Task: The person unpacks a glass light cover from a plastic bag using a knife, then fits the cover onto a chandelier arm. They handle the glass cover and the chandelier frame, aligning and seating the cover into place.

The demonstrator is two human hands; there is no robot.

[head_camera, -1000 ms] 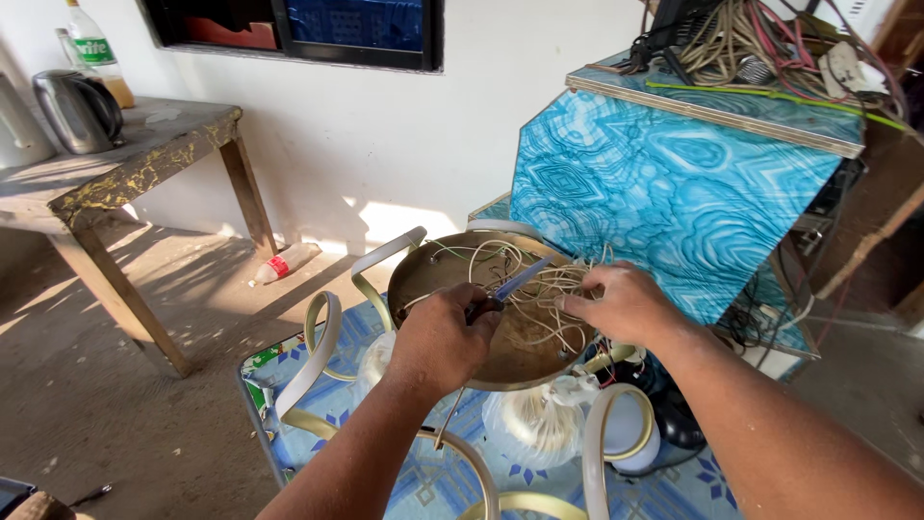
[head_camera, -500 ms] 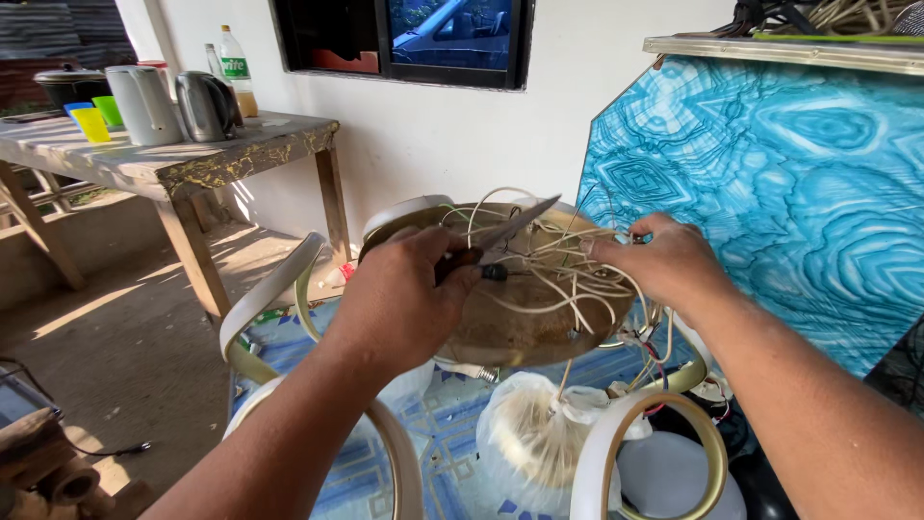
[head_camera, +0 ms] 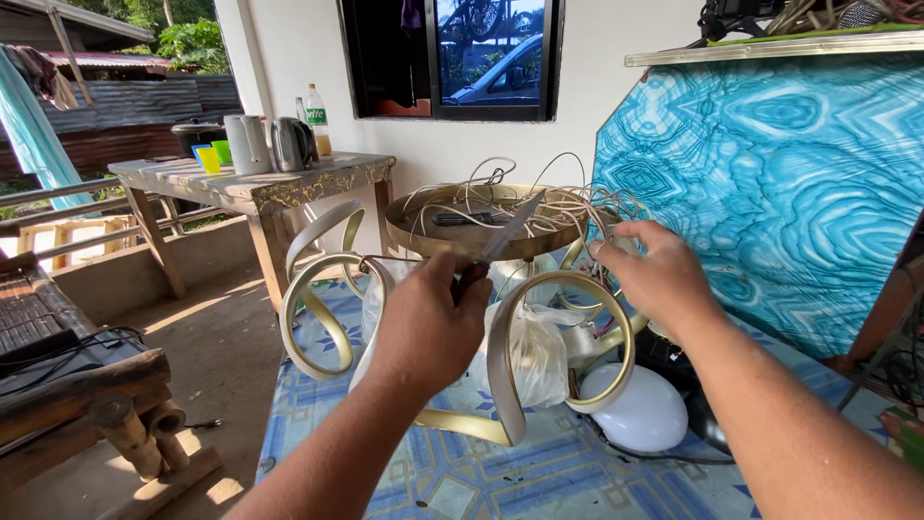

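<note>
Knife point(head_camera: 510, 229), long-bladed with a dark handle, is held in the left hand point(head_camera: 430, 318), which is closed around the handle; the blade rises up and to the right, its tip reaching over the rim of the brass pan point(head_camera: 452, 241) of an upturned chandelier. The chandelier sits on a table covered with a blue patterned cloth point(head_camera: 481, 472), its curled gold arms point(head_camera: 322, 308) looping out to the front and left. A tangle of pale wires point(head_camera: 577, 207) lies in and above the pan. The right hand point(head_camera: 654, 279) is at the pan's right edge, fingers curled in among the wires; whether it pinches one cannot be told. A white glass globe point(head_camera: 626, 409) lies on the cloth below the right hand, and clear plastic wrapping point(head_camera: 534, 347) hangs between the arms. A turquoise marbled panel point(head_camera: 770, 193) stands just right of the fixture. Well apart to the left, a side table point(head_camera: 260, 188) carries kettles, cups and a bottle.
</note>
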